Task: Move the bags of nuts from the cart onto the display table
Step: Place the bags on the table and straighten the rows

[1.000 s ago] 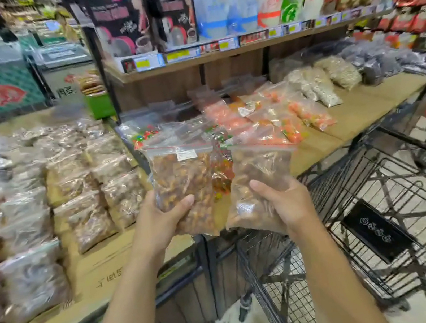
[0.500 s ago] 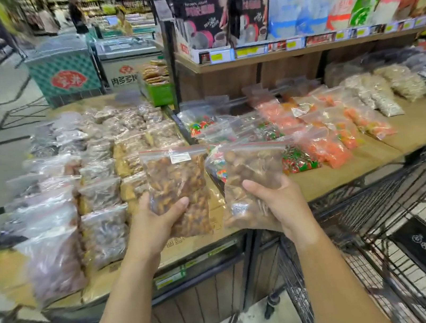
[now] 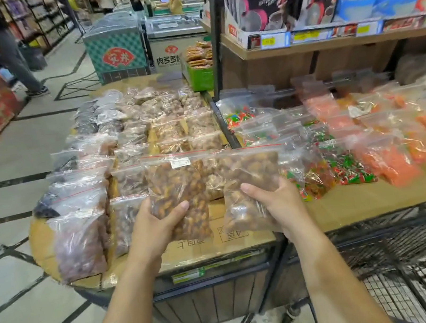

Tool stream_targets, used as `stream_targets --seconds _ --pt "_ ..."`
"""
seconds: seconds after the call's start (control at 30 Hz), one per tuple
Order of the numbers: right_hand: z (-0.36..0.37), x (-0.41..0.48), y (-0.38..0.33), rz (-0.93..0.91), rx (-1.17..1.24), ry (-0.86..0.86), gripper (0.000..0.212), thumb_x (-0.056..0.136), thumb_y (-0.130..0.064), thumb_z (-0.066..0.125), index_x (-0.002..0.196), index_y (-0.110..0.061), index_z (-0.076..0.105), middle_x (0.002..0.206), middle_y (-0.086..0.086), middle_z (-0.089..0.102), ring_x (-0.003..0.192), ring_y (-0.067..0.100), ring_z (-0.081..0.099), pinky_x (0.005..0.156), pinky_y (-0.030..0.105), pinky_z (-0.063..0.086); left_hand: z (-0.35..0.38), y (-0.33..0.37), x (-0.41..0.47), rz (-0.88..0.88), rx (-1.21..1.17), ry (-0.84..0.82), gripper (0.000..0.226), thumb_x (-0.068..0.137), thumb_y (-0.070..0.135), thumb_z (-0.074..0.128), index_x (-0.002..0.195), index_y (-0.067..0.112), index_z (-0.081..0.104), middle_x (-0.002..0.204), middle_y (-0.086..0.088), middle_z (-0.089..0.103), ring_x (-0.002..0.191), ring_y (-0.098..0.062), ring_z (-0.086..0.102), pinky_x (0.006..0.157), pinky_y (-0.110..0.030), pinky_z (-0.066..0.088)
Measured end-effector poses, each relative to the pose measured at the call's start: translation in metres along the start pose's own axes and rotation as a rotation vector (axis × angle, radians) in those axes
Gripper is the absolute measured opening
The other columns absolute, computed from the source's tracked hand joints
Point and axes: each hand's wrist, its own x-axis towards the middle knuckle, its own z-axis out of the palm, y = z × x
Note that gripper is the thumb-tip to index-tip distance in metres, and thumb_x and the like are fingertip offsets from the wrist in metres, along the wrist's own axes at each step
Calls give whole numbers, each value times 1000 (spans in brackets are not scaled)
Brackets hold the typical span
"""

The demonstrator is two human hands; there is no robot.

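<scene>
Hands first: the left hand [image 3: 158, 226] grips a clear zip bag of darker glazed nuts [image 3: 177, 189], thumb across the front and fingers behind, while the right hand [image 3: 274, 204] grips a second zip bag of paler brown nuts [image 3: 247, 172] in the same manner. Both bags are held upright and side by side, their inner edges overlapping or touching, above the near edge of the display table [image 3: 192, 251]; neither rests on it. A white label [image 3: 180, 162] sits just below the red seal strip of the left bag. The table top is lined with flattened cardboard, which shows bare at the near edge beneath the two bags. To the left and farther back lie rows of bagged nuts [image 3: 146, 133], packed close together. To the right lie bags of red-and-green sweets [image 3: 346, 165] and, beyond them, bags of orange pieces [image 3: 393, 163]. The wire cart [image 3: 405, 256] stands at the near right, beside the right forearm. A wooden shelf [image 3: 327, 44] of boxed and pouched goods runs above the far right.
</scene>
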Motion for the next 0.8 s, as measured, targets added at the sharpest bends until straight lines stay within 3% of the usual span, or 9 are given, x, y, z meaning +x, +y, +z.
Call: stream_targets --seconds 0.23,0.37,0.43,0.57,0.67,0.8 --pt "-1 60 19 37 -33 -126 30 81 -31 94 104 -32 75 95 -23 81 100 8 77 99 42 60 22 -14 25 -56 -2 104 39 89 15 83 120 19 60 106 -6 80 84 -22 81 62 -33 64" --pt "6 84 32 65 -76 -159 55 72 -45 97 119 -30 73 112 -14 80 106 13 76 102 47 60 27 -27 39 -105 -11 145 41 88 14 83 123 15 61 108 -8 80 88 -25 81 64 -39 65" --pt "9 94 38 83 -72 -182 48 75 -41 97 116 -30 72 114 -12 79 104 11 75 97 41 60 26 -36 47 -136 -10 160 41 88 14 84 122 13 61 109 -11 80 89 -27 81 67 -43 66" --pt "17 108 53 133 -69 -208 31 85 -24 91 100 -34 67 104 -16 75 87 -3 69 71 18 52 22 -50 64 -188 8 153 39 89 14 83 120 11 59 106 -12 79 83 -23 81 59 -35 64" --pt "26 116 64 166 -63 -207 32 86 -19 90 107 -30 68 101 -16 75 76 -10 72 61 8 51 16 -65 77 -225 29 147 36 89 13 82 117 11 59 104 -10 78 79 -19 80 57 -31 62" --pt "36 128 81 198 -74 -190 32 88 -10 87 103 -29 66 95 -15 76 74 -11 74 61 9 54 9 -80 96 -269 57 138 37 89 16 83 117 15 59 104 -8 78 80 -17 80 58 -29 63"
